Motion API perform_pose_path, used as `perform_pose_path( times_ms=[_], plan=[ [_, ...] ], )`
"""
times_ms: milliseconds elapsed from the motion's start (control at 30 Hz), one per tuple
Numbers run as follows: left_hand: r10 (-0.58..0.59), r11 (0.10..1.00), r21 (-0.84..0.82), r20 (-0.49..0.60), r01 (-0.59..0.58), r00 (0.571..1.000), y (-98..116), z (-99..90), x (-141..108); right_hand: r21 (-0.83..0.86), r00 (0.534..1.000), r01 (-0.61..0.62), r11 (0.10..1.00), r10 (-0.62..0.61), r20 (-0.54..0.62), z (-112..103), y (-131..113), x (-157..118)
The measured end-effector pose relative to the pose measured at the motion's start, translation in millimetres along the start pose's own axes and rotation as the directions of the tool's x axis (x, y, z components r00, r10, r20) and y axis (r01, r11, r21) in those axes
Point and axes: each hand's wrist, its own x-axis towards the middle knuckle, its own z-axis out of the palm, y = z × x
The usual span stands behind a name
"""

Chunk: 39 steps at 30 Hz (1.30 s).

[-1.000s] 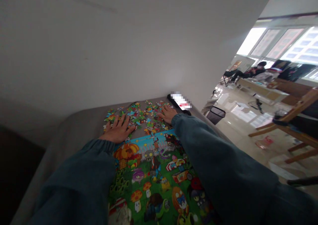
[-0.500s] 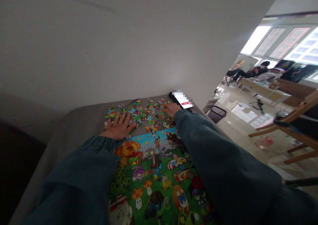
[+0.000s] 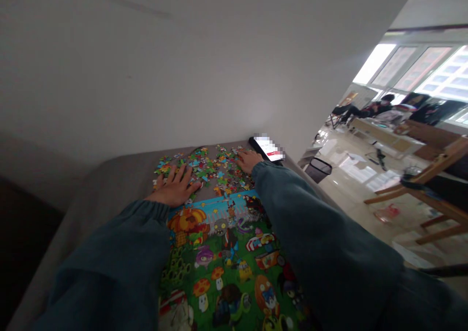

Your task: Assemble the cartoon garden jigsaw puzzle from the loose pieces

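Note:
Loose jigsaw puzzle pieces (image 3: 207, 164) lie scattered over the grey surface near the wall. My left hand (image 3: 174, 187) rests with spread fingers at the left side of the pieces. On the right side, my right hand (image 3: 250, 161) reaches over the pieces with its fingers extended; its fingertips are small and partly lost among the pieces, and no held piece can be made out. Below both hands is a colourful cartoon picture sheet (image 3: 226, 253) with a blue top edge, pumpkin, mushrooms and other characters. My right sleeve covers part of its right side.
A phone (image 3: 269, 149) with a lit screen lies by the wall, just beyond my right hand. To the right stand a dark mesh bin (image 3: 318, 169) and a wooden chair (image 3: 435, 192) on the shiny floor. A person (image 3: 380, 106) sits far off near the windows.
My right hand has shifted slightly left over the pieces, away from the phone. My left hand stays in place. The view has tilted a little.

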Motion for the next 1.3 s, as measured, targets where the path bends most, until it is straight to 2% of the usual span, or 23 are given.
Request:
perform_pose_path(
  times_ms=[167, 233, 333, 433, 567, 767, 967, 1300],
  plan=[
    [0.0, 1.0, -0.003, 0.011, 0.0, 1.0, 0.0, -1.3, -1.5, -0.034, 0.999, -0.035, 0.999, 0.034, -0.038, -14.6, 5.9, 0.2],
    [-0.005, 1.0, -0.008, 0.019, 0.005, 1.0, 0.4, -1.5, -1.7, -0.03, 0.998, -0.014, 0.999, 0.012, -0.062, -16.3, 2.5, 2.4],
    [-0.011, 1.0, -0.019, 0.021, 0.011, 1.0, 1.7, -2.3, -2.6, -0.009, 0.992, 0.109, 0.994, -0.109, -0.064, -11.9, -13.3, 4.9],
    [-0.006, 1.0, -0.026, 0.02, 0.006, 1.0, 4.0, -4.4, -4.8, 0.019, 0.966, 0.259, 0.966, -0.259, 0.001, -3.8, -35.4, 4.6],
    [-0.003, 0.999, -0.036, 0.01, 0.004, 1.0, 5.8, -6.3, -6.3, 0.028, 0.946, 0.322, 0.946, -0.323, 0.014, 0.4, -50.0, 0.8],
    [0.001, 0.999, -0.035, 0.003, -0.001, 1.0, 1.8, -1.8, -2.1, -0.023, 0.937, 0.35, 0.936, -0.35, 0.0, -2.4, -30.1, -14.8],
    [0.003, 1.0, -0.028, 0.006, -0.003, 1.0, 1.3, -2.5, -2.7, 0.006, 0.925, 0.38, 0.925, -0.38, -0.004, 0.8, -9.0, -36.3],
    [0.03, 1.0, -0.009, -0.003, -0.03, 1.0, -1.2, -1.7, -0.3, 0.099, 0.958, 0.283, 0.954, -0.278, -0.065, 7.0, 7.9, -50.5]
  ],
)
